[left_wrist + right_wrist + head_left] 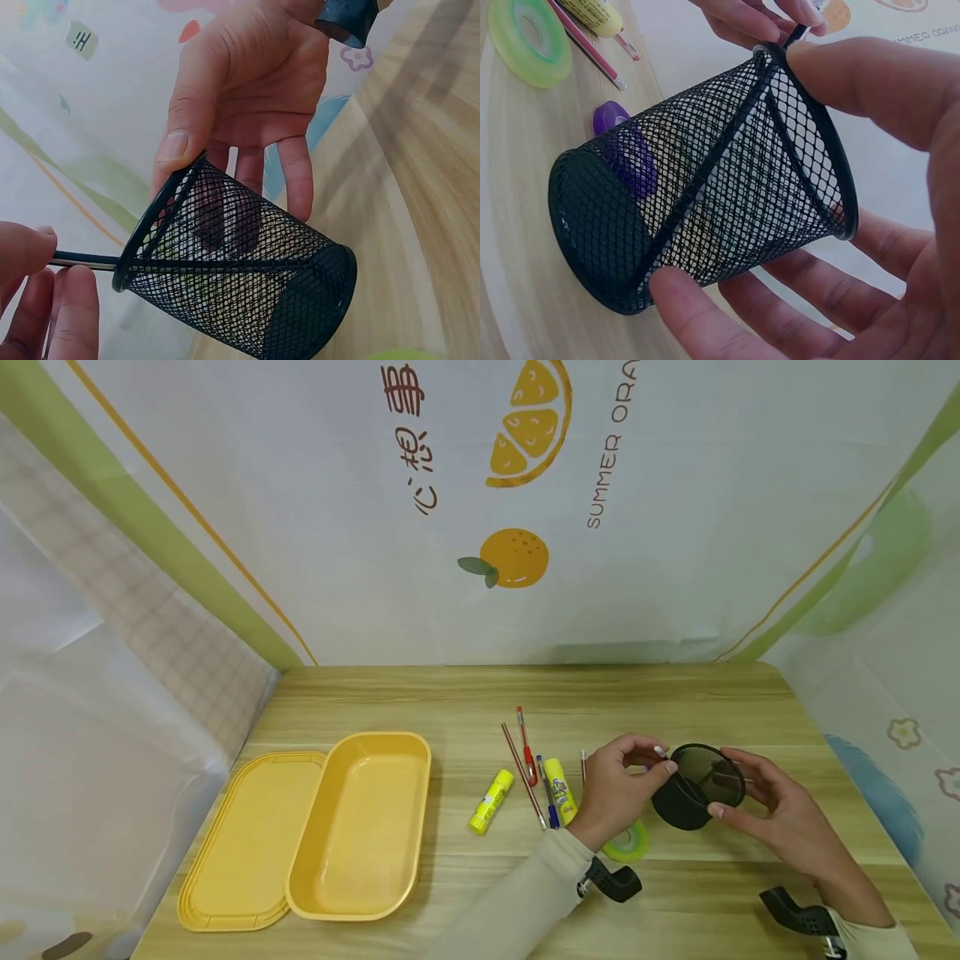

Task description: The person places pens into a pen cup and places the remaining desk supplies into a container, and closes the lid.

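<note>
Over the right side of the table (697, 893), I see the left hand (618, 785) pinching a slim dark stick (94, 262) partway inside the tilted mesh cup (678, 803), which could slip if the right hand (783, 818), gripping its rim, slackens.

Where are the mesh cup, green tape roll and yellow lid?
Mesh cup (727, 196), right wrist view, mesh wall.
Green tape roll (541, 73), right wrist view, ring's lower part.
Yellow lid (251, 842), head view, flat middle.

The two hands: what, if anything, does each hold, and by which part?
The left hand pinches a thin dark stick near its end outside the mesh cup; the right hand holds that cup by its rim and side.
</note>
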Motion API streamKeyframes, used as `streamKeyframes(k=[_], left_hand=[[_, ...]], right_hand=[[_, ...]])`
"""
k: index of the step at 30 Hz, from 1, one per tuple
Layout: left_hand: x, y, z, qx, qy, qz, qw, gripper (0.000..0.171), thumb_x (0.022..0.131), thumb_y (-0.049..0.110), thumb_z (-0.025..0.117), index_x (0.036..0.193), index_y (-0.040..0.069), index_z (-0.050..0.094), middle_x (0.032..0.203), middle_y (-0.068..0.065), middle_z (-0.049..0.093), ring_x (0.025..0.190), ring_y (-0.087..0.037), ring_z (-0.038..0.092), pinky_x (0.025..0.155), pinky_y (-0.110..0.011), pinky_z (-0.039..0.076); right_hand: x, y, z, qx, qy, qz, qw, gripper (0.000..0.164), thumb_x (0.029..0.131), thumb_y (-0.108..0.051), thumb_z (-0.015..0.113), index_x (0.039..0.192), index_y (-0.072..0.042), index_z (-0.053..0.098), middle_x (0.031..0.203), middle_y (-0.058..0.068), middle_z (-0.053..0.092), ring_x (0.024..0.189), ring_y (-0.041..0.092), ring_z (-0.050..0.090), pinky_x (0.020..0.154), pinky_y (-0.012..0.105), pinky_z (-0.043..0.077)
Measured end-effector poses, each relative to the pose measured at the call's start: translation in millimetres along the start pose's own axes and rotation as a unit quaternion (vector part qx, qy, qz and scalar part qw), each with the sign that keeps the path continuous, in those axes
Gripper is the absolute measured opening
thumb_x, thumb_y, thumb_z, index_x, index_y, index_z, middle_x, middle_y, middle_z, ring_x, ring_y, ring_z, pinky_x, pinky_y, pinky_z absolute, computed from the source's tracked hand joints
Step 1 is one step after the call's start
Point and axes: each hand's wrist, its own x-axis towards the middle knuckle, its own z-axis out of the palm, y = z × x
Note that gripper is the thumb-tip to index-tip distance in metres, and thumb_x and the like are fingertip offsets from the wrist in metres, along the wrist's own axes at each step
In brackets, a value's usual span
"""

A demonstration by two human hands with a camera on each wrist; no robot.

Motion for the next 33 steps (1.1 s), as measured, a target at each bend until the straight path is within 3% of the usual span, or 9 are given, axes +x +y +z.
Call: streamKeyframes(k=[9, 16, 19, 23, 26, 29, 33], left_hand=[[-2.9, 0.8, -1.4, -0.02, -0.003, -0.004, 0.9998, 0.021, 0.097, 0.015, 0.078, 0.117, 0.01, 0.075, 0.112, -0.005, 0.076, 0.098, 0.006, 0.067, 0.087, -0.022, 0.06], [-3.1, 5.9, -11.9, -0.037, 0.006, -0.004, 0.9993, 0.019, 0.096, 0.017, 0.08, 0.114, 0.013, 0.077, 0.109, -0.004, 0.078, 0.096, 0.004, 0.069, 0.079, -0.018, 0.058], [-4.5, 9.7, -18.4, -0.039, 0.013, -0.004, 0.9992, 0.018, 0.095, 0.019, 0.081, 0.113, 0.016, 0.077, 0.109, -0.006, 0.078, 0.096, 0.004, 0.07, 0.081, -0.019, 0.057], [-8.4, 16.5, -28.4, -0.049, 0.019, -0.007, 0.9986, 0.02, 0.095, 0.019, 0.081, 0.114, 0.015, 0.077, 0.113, -0.011, 0.077, 0.098, 0.002, 0.07, 0.091, -0.025, 0.059], [-12.6, 22.5, -36.8, -0.053, 0.02, -0.009, 0.9983, 0.02, 0.095, 0.017, 0.08, 0.115, 0.014, 0.077, 0.115, -0.012, 0.076, 0.1, 0.0, 0.07, 0.09, -0.026, 0.06], [-16.7, 28.0, -45.9, -0.051, 0.02, -0.007, 0.9985, 0.021, 0.096, 0.016, 0.079, 0.116, 0.013, 0.076, 0.115, -0.008, 0.076, 0.101, -0.002, 0.07, 0.086, -0.024, 0.061], [-21.7, 32.7, -58.0, -0.039, 0.027, -0.008, 0.9989, 0.021, 0.096, 0.018, 0.079, 0.117, 0.015, 0.076, 0.115, -0.001, 0.076, 0.104, -0.004, 0.07, 0.083, -0.023, 0.061]], right_hand=[[-1.3, -0.6, 1.0, 0.007, 0.003, -0.007, 1.0, 0.08, 0.097, -0.018, 0.08, 0.165, -0.018, 0.037, 0.143, -0.013, 0.051, 0.118, -0.024, 0.044, 0.079, 0.013, 0.055], [-0.8, -0.1, 0.6, 0.002, 0.002, 0.001, 1.0, 0.081, 0.096, -0.02, 0.081, 0.164, -0.019, 0.038, 0.148, -0.001, 0.052, 0.118, -0.024, 0.043, 0.083, 0.009, 0.05], [-0.7, -0.3, -0.1, -0.002, 0.004, 0.0, 1.0, 0.081, 0.096, -0.021, 0.081, 0.164, -0.019, 0.038, 0.148, 0.002, 0.053, 0.117, -0.024, 0.042, 0.084, 0.007, 0.048], [-0.5, -0.5, -0.3, -0.007, 0.005, 0.001, 1.0, 0.081, 0.096, -0.022, 0.081, 0.164, -0.019, 0.038, 0.151, 0.014, 0.051, 0.116, -0.025, 0.041, 0.084, 0.007, 0.048], [-0.9, -0.4, 0.0, -0.004, 0.002, 0.003, 1.0, 0.081, 0.096, -0.021, 0.081, 0.164, -0.019, 0.038, 0.152, 0.021, 0.049, 0.116, -0.025, 0.041, 0.084, 0.008, 0.049], [-1.3, -0.1, -0.1, 0.002, 0.0, 0.002, 1.0, 0.08, 0.097, -0.021, 0.08, 0.165, -0.019, 0.037, 0.15, 0.016, 0.051, 0.116, -0.025, 0.042, 0.083, 0.009, 0.051], [-1.3, 0.0, 0.1, 0.012, 0.0, -0.005, 1.0, 0.08, 0.097, -0.018, 0.08, 0.164, -0.017, 0.038, 0.143, -0.005, 0.053, 0.117, -0.023, 0.045, 0.082, 0.011, 0.052]])
